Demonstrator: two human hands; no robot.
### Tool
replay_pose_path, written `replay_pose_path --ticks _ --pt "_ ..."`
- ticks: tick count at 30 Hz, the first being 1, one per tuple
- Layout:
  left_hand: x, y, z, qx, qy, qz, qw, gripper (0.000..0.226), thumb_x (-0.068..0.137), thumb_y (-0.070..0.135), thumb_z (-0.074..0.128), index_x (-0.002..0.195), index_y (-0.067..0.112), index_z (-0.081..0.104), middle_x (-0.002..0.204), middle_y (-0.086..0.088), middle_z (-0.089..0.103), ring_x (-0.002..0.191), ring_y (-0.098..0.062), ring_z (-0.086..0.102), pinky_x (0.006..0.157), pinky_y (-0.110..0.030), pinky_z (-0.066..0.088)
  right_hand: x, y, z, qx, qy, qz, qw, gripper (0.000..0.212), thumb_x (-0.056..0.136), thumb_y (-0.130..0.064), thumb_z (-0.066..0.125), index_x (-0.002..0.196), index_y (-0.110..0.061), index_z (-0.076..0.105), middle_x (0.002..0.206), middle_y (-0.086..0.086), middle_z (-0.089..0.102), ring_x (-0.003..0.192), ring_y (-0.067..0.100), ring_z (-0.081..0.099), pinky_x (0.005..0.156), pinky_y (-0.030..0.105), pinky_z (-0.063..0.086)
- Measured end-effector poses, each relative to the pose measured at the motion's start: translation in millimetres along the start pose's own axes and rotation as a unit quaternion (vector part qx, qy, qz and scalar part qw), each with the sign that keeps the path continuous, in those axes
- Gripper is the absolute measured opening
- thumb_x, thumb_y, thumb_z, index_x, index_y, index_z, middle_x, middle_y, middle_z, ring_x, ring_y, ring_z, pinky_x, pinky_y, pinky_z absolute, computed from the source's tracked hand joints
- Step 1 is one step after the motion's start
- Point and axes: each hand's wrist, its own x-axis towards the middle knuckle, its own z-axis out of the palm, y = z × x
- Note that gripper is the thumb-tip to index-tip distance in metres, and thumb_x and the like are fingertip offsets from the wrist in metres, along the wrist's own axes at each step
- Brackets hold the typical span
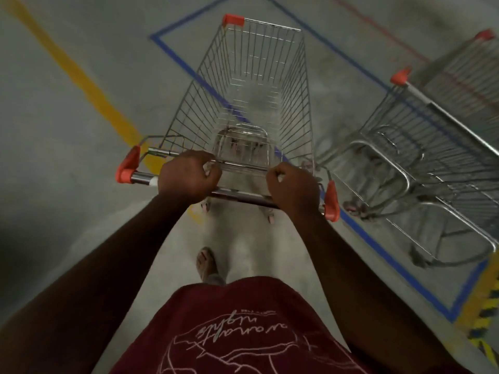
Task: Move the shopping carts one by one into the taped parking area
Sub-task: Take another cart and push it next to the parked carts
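Observation:
A wire shopping cart (251,85) with orange corner caps stands straight in front of me. Its basket straddles the left line of the blue taped rectangle (172,54) on the grey floor. My left hand (187,178) and my right hand (294,190) are both closed around the cart's chrome push bar (237,194), one near each end. A second wire cart (432,147) stands at the right inside the blue tape, angled toward the top right and blurred.
A yellow floor line (81,79) runs diagonally at the left. Yellow-and-black hazard marking (483,319) lies at the lower right, just outside the blue tape corner. My foot in a sandal (206,261) is on the floor behind the cart.

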Motion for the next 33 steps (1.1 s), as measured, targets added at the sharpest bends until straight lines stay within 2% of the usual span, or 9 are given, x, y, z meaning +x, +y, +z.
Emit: replay_pose_path --ticks 5,10,19,21,23,26,28,31,33 --pt "110 -28 -6 0.003 -0.035 0.027 0.999 0.034 0.091 0.047 0.055 0.118 0.034 0.072 0.123 0.005 0.071 0.113 -0.026 0.067 0.086 -0.038 0.052 76 -37 19 0.022 0.026 0.036 0.999 0.027 0.098 -0.041 0.054 0.089 -0.021 0.071 0.077 -0.003 0.071 0.071 0.019 0.066 0.069 0.039 0.058" --pt "221 -37 -2 0.022 -0.032 0.078 0.996 0.034 0.091 0.047 0.056 0.118 0.034 0.071 0.122 0.008 0.071 0.113 -0.023 0.067 0.084 -0.036 0.052 162 -54 31 0.01 0.04 0.05 0.998 0.032 0.098 -0.045 0.053 0.088 -0.021 0.071 0.078 -0.003 0.069 0.074 0.018 0.064 0.067 0.038 0.055" --pt "407 -5 12 0.024 -0.064 0.132 0.989 0.048 0.088 0.058 0.044 0.124 0.037 0.069 0.132 0.011 0.068 0.12 -0.018 0.065 0.089 -0.037 0.053 329 -53 27 0.018 0.036 0.068 0.997 0.032 0.095 -0.045 0.057 0.081 -0.02 0.071 0.08 -0.002 0.063 0.075 0.018 0.062 0.066 0.034 0.049" --pt "441 5 15 0.025 -0.059 0.144 0.987 0.047 0.089 0.059 0.044 0.122 0.037 0.07 0.128 0.01 0.07 0.116 -0.019 0.067 0.085 -0.036 0.054 362 -49 19 0.022 0.016 0.075 0.997 0.031 0.096 -0.045 0.06 0.087 -0.02 0.076 0.089 0.0 0.068 0.084 0.02 0.064 0.071 0.033 0.048" --pt "473 15 19 0.027 -0.058 0.155 0.986 0.046 0.089 0.058 0.046 0.121 0.035 0.071 0.125 0.01 0.072 0.113 -0.019 0.068 0.083 -0.035 0.053 395 -40 10 0.091 -0.019 0.108 0.99 0.025 0.096 -0.043 0.067 0.096 -0.021 0.079 0.101 -0.003 0.072 0.095 0.016 0.064 0.084 0.031 0.05" --pt "517 32 22 0.015 -0.06 0.172 0.983 0.047 0.087 0.058 0.049 0.118 0.033 0.073 0.123 0.009 0.073 0.11 -0.021 0.07 0.082 -0.035 0.053 435 -28 -6 0.225 -0.061 0.141 0.962 0.005 0.095 -0.04 0.073 0.096 -0.036 0.075 0.098 -0.022 0.068 0.104 0.006 0.064 0.098 0.029 0.049" --pt "547 42 26 0.001 -0.057 0.186 0.981 0.044 0.086 0.054 0.052 0.114 0.029 0.075 0.121 0.005 0.074 0.109 -0.024 0.07 0.082 -0.037 0.054 457 -22 -14 0.258 -0.045 0.147 0.954 0.004 0.096 -0.034 0.073 0.098 -0.037 0.073 0.102 -0.023 0.068 0.109 0.004 0.065 0.102 0.028 0.048" --pt "589 55 32 0.016 -0.064 0.217 0.974 0.05 0.084 0.059 0.048 0.117 0.031 0.074 0.121 0.005 0.073 0.111 -0.024 0.069 0.086 -0.037 0.054 487 -20 -16 0.176 0.01 0.192 0.965 0.014 0.097 -0.037 0.067 0.109 -0.032 0.072 0.113 -0.015 0.068 0.113 0.007 0.063 0.099 0.024 0.042" --pt "619 64 36 0.02 -0.087 0.236 0.968 0.054 0.083 0.062 0.046 0.122 0.035 0.071 0.126 0.006 0.07 0.116 -0.023 0.067 0.092 -0.038 0.052 504 -28 -20 0.062 0.043 0.216 0.973 0.03 0.095 -0.053 0.06 0.119 -0.037 0.067 0.121 -0.012 0.069 0.118 0.014 0.064 0.111 0.037 0.039"
